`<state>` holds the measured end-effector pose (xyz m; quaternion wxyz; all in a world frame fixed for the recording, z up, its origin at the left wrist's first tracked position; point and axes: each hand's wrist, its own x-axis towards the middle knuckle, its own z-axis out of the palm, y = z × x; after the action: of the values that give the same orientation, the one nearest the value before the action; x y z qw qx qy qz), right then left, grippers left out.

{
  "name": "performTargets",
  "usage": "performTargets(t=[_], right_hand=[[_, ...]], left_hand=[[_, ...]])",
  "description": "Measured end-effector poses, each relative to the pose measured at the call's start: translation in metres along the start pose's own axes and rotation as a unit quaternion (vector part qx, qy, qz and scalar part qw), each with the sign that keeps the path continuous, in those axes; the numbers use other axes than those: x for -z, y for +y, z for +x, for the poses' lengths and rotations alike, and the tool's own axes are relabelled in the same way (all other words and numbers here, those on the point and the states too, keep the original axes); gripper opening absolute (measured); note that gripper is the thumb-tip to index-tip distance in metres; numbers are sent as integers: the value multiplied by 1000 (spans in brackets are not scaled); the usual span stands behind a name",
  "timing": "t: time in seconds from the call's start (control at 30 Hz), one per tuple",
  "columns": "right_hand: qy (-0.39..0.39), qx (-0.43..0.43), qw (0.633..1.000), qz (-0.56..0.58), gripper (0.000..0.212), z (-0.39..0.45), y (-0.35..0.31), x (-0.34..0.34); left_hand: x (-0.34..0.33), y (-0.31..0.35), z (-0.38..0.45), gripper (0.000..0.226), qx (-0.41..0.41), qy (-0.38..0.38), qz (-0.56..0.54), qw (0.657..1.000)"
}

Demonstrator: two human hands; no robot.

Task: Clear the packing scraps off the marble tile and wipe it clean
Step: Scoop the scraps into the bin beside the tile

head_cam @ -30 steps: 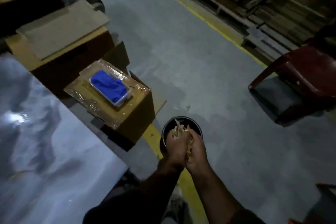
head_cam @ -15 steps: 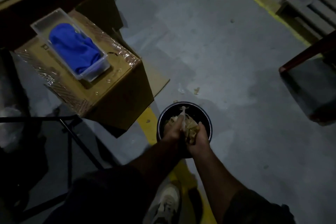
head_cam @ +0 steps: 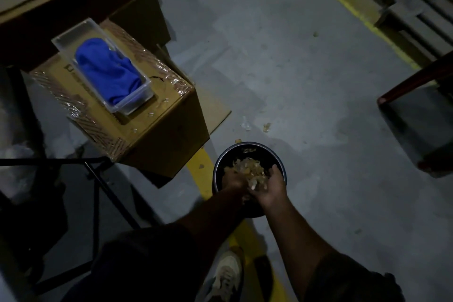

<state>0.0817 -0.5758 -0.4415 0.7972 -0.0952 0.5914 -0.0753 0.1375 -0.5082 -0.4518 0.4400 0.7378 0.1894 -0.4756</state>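
A black round bucket (head_cam: 278, 158) stands on the grey floor over a yellow line. My left hand (head_cam: 232, 179) and my right hand (head_cam: 273, 189) are cupped side by side in its mouth, holding a pale heap of packing scraps (head_cam: 250, 170) between them. The left hand lies in shadow, so its fingers are hard to make out. A blue cloth (head_cam: 107, 70) lies in a clear plastic tray (head_cam: 73, 37) on a taped cardboard box (head_cam: 161, 135) to the left. The marble tile is out of view.
A few loose scraps (head_cam: 246, 126) lie on the floor just beyond the bucket. Black metal stand legs (head_cam: 98, 179) cross the lower left. A dark red chair leg (head_cam: 411, 81) reaches in at the right. My shoe (head_cam: 228, 274) is below the bucket.
The view has tilted down and the tile has left the frame. My hands have sunk into the bucket's mouth and parted a little, with the scraps spread between them.
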Motion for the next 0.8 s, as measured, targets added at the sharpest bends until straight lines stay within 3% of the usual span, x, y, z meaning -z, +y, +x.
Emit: performTargets(t=[0.17, 0.33, 0.4, 0.5, 0.63, 0.8], right_hand=[[-6, 34, 999, -17, 51, -20, 4, -3], [-8, 90, 987, -136, 37, -71, 9, -21], [4, 139, 971, -192, 36, -101, 7, -30], [14, 222, 938, -266, 19, -153, 2, -45], [-1, 278, 917, -285, 20, -231, 5, -59], [-44, 348, 875, -332, 18, -325, 37, -87]], left_hand=[[3, 7, -32, 36, -32, 34, -31, 998], [8, 23, -96, 41, -116, 57, 2, 992], [11, 34, -128, 42, -138, 61, -29, 988], [20, 53, -177, 40, -146, 39, -84, 985], [48, 79, -242, 38, -167, 19, -115, 979], [112, 86, -322, 34, -258, 45, -108, 959]])
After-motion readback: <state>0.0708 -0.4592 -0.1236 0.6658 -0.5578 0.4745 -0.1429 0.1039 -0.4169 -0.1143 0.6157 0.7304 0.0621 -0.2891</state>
